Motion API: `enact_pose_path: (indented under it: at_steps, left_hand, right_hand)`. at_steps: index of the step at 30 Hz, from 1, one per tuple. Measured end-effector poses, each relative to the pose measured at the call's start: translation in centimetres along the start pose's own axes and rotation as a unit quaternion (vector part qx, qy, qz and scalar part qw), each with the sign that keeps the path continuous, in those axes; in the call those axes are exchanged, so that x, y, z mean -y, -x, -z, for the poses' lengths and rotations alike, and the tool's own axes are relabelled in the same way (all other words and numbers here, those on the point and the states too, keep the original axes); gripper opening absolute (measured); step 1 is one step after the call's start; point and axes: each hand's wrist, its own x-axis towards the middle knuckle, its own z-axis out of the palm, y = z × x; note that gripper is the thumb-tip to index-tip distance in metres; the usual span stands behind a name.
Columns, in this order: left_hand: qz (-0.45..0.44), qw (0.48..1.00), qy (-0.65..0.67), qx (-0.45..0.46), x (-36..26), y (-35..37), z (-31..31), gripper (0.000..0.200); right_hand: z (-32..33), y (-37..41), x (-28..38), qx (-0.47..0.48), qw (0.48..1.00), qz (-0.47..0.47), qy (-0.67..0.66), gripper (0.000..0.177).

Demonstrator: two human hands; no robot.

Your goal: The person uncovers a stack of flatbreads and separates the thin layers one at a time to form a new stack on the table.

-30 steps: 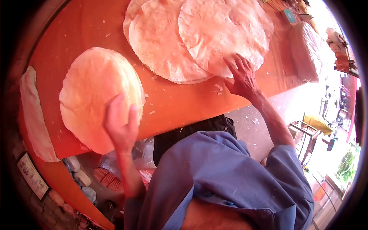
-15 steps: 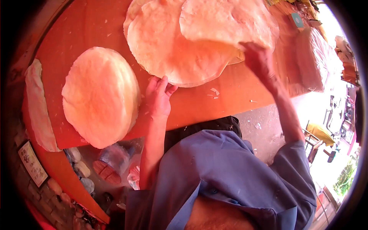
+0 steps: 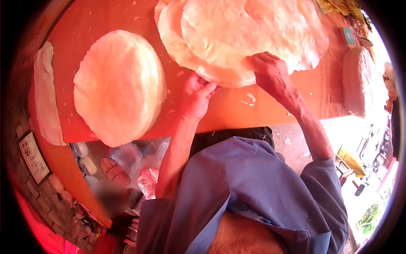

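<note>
Several large, thin, round flatbreads [image 3: 249, 34] lie overlapping in a pile at the far side of the table. My left hand [image 3: 198, 96] is at the near left edge of this pile, its thumb and fingers closed around the rim. On the near right part of the top flatbread, the bent fingers of my right hand [image 3: 271, 75] grip its edge; the fingertips are partly hidden. To the left stands a neat, thick stack of similar round flatbreads [image 3: 118, 89], apart from both hands.
The orange-red table [image 3: 237, 116] carries small pale scraps [image 3: 251, 98] near its front edge. A long pale folded piece [image 3: 47, 95] lies at the left end, and a plastic-wrapped bundle [image 3: 357, 80] at the right. Bags and a ribbed reddish item [image 3: 116, 170] sit below the table.
My right hand has moved left and toward me, drawing the top flatbread over the lower ones. My left hand stays at the pile's rim. The whole view has shifted slightly.
</note>
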Motion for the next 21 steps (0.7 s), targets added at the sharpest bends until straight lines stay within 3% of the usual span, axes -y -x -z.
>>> enact_pose_path:
  at_steps: [3,7,12,16,18,21]
  left_hand:
    - [0.004,0.999,0.029,-0.017,0.6,-0.3,0.2,0.036]
    - [0.002,0.998,0.028,-0.06,1.1,-1.0,0.9,0.026]
    - [-0.011,0.992,0.053,-0.111,1.7,-2.1,0.2,0.031]
    - [0.011,0.988,0.074,-0.137,1.2,-2.9,0.6,0.037]
    - [0.024,0.987,0.08,-0.14,0.9,-3.0,0.9,0.038]
    - [0.034,0.987,0.116,-0.102,1.1,-3.2,1.0,0.038]
  right_hand:
    - [1.4,-1.8,1.2,-0.029,0.999,-0.004,0.02,0.023]
    - [-2.2,-0.1,1.9,-0.009,1.0,0.012,0.004,0.021]
    - [-1.8,-2.9,2.9,0.014,1.0,-0.023,0.004,0.025]
    - [-2.3,-2.6,5.2,-0.016,0.998,0.009,-0.061,0.021]
    - [-2.5,-1.9,5.4,-0.099,0.995,0.031,-0.015,0.02]
    - [-4.0,-1.7,3.9,-0.053,0.998,-0.013,0.028,0.015]
